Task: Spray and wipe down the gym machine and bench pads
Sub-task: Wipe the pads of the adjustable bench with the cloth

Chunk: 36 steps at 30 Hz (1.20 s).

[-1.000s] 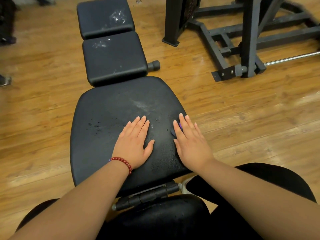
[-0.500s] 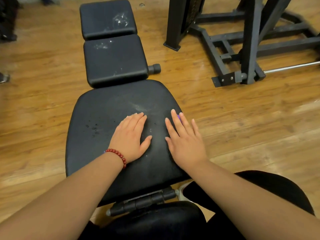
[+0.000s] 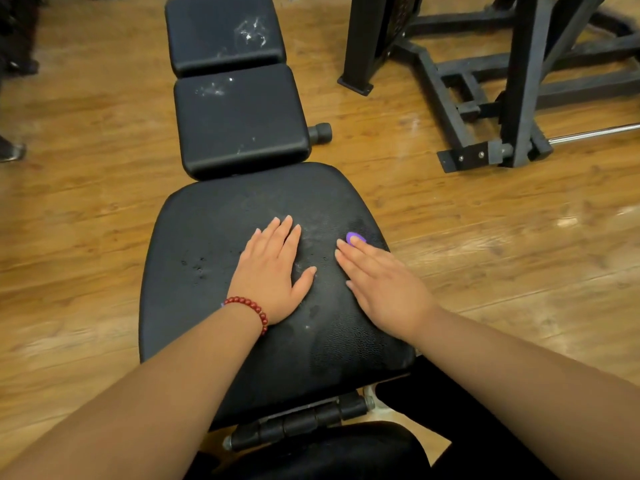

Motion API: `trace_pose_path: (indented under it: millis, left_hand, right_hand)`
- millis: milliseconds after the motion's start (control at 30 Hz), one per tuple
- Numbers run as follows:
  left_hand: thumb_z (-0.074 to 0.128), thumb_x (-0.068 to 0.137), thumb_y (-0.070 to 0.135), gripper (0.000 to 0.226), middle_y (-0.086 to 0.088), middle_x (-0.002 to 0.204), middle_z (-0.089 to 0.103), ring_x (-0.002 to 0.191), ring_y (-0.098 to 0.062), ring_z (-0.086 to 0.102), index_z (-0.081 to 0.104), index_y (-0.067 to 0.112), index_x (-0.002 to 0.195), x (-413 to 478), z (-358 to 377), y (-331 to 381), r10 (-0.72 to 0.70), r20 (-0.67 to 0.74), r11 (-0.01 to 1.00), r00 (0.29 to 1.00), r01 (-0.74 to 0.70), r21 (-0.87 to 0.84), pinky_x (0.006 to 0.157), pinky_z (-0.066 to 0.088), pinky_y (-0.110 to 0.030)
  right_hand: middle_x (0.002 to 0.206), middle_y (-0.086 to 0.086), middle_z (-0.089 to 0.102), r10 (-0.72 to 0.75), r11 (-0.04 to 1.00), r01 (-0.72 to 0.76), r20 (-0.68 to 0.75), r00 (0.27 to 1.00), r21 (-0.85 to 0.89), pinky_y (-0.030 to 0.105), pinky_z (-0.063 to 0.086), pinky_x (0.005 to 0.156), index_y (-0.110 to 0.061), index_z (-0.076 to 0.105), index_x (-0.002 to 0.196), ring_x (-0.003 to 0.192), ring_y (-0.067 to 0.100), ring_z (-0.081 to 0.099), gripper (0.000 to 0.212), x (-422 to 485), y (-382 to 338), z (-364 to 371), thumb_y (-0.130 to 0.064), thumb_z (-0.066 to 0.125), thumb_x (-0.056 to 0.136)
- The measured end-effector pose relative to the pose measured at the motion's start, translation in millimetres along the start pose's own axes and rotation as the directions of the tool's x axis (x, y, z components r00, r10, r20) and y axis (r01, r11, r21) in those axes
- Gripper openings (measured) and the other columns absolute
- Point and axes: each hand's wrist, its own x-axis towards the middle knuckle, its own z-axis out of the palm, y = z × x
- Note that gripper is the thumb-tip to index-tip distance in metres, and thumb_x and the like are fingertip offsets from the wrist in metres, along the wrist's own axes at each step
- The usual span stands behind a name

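Both hands have shifted slightly on the big black seat pad (image 3: 214,306), the surface just below the camera, and more of a small purple thing (image 3: 356,237) now shows past the right fingertips. The left hand (image 3: 270,275) and right hand (image 3: 384,289) lie flat on it, fingers straight, gripping nothing. Pale smears mark the pad between them. Beyond it lie the middle pad (image 3: 239,123) and the far pad (image 3: 221,32), both streaked white. A wooden floor (image 3: 86,202) spreads all round, and a black machine frame (image 3: 519,81) stands to the right.
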Motion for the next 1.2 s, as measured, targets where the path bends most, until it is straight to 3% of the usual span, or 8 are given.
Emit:
trace_pose_path:
  millis: [133, 267, 433, 533, 667, 967, 1133, 1200]
  left_hand:
    - [0.019, 0.089, 0.059, 0.080, -0.008, 0.159, 0.027, 0.148, -0.024, 0.019, 0.032, 0.010, 0.150, 0, 0, 0, 0.002, 0.003, 1.000, 1.000, -0.002, -0.007, 0.121, 0.010, -0.040]
    - [0.018, 0.089, 0.060, 0.080, -0.007, 0.159, 0.026, 0.148, -0.023, 0.018, 0.031, 0.011, 0.151, 0, 0, -1, -0.001, 0.005, 1.000, 1.000, 0.001, -0.017, 0.121, 0.010, -0.041]
    - [0.022, 0.089, 0.059, 0.079, -0.008, 0.158, 0.029, 0.147, -0.024, 0.021, 0.034, 0.010, 0.150, 1, 1, -2, -0.003, -0.005, 1.000, 1.000, 0.003, -0.026, 0.121, 0.012, -0.041]
    - [0.021, 0.089, 0.059, 0.079, -0.007, 0.159, 0.027, 0.148, -0.023, 0.019, 0.033, 0.011, 0.150, 1, 1, -1, -0.001, -0.002, 1.000, 1.000, 0.001, -0.028, 0.121, 0.009, -0.040]
    - [0.017, 0.088, 0.061, 0.081, -0.006, 0.160, 0.023, 0.149, -0.022, 0.015, 0.028, 0.012, 0.152, 1, -1, -1, -0.001, 0.007, 1.000, 1.000, 0.002, -0.021, 0.121, 0.004, -0.038]
    - [0.012, 0.086, 0.063, 0.085, -0.006, 0.163, 0.013, 0.151, -0.021, 0.005, 0.019, 0.014, 0.155, 2, -3, 1, -0.026, 0.024, 1.000, 0.999, 0.026, -0.005, 0.119, -0.004, -0.037]
    - [0.008, 0.084, 0.064, 0.087, -0.005, 0.163, 0.010, 0.151, -0.020, 0.003, 0.016, 0.015, 0.155, 3, -3, 0, -0.028, 0.035, 1.000, 0.999, 0.029, -0.002, 0.119, -0.006, -0.035]
    - [0.007, 0.084, 0.065, 0.087, -0.004, 0.163, 0.009, 0.151, -0.019, 0.002, 0.015, 0.015, 0.155, 2, -4, 0, -0.028, 0.041, 1.000, 0.999, 0.028, 0.001, 0.119, -0.006, -0.035]
  right_hand:
    - [0.138, 0.014, 0.056, -0.063, 0.996, 0.065, -0.039, 0.997, 0.053, 0.043, 0.043, 0.103, -0.006, 0.064, 0.125, 0.127, 0.030, 0.055, 0.043, 36, 23, -6, -0.024, 0.040, 0.095]
    - [0.146, 0.020, 0.046, 0.079, 0.985, -0.070, -0.056, 0.995, 0.155, 0.045, 0.036, 0.108, -0.004, 0.065, 0.120, 0.133, 0.034, 0.048, 0.032, 33, 11, -7, -0.012, 0.058, 0.089]
    - [0.140, 0.009, 0.056, 0.040, 0.979, -0.030, -0.047, 0.998, 0.200, 0.035, 0.035, 0.110, -0.008, 0.064, 0.123, 0.131, 0.025, 0.051, 0.043, 5, -2, -5, -0.026, 0.043, 0.090]
    - [0.147, 0.010, 0.048, 0.057, 0.997, -0.058, 0.023, 0.998, 0.045, 0.036, 0.028, 0.114, -0.007, 0.051, 0.139, 0.136, 0.025, 0.046, 0.051, 31, 8, -11, -0.027, 0.036, 0.095]
    - [0.165, 0.007, 0.003, 0.223, 0.974, -0.225, 0.131, 0.966, 0.005, 0.030, 0.003, 0.121, -0.010, 0.012, 0.156, 0.151, 0.019, 0.005, 0.054, 75, 12, -22, -0.024, 0.029, 0.106]
    - [0.144, 0.013, 0.051, 0.288, 0.957, -0.288, 0.060, 0.956, -0.008, 0.036, 0.045, 0.103, -0.004, 0.057, 0.134, 0.131, 0.025, 0.052, 0.053, 23, -18, -1, -0.027, 0.031, 0.094]
    - [0.164, 0.007, 0.003, 0.292, 0.956, -0.290, 0.177, 0.940, -0.034, 0.030, 0.005, 0.120, -0.010, 0.013, 0.156, 0.151, 0.019, 0.005, 0.054, 63, -8, -15, -0.027, 0.024, 0.106]
    - [0.164, 0.009, 0.005, 0.306, 0.952, -0.306, 0.161, 0.938, -0.025, 0.032, 0.009, 0.121, -0.008, 0.015, 0.155, 0.151, 0.020, 0.008, 0.055, 55, -11, -15, -0.028, 0.028, 0.105]
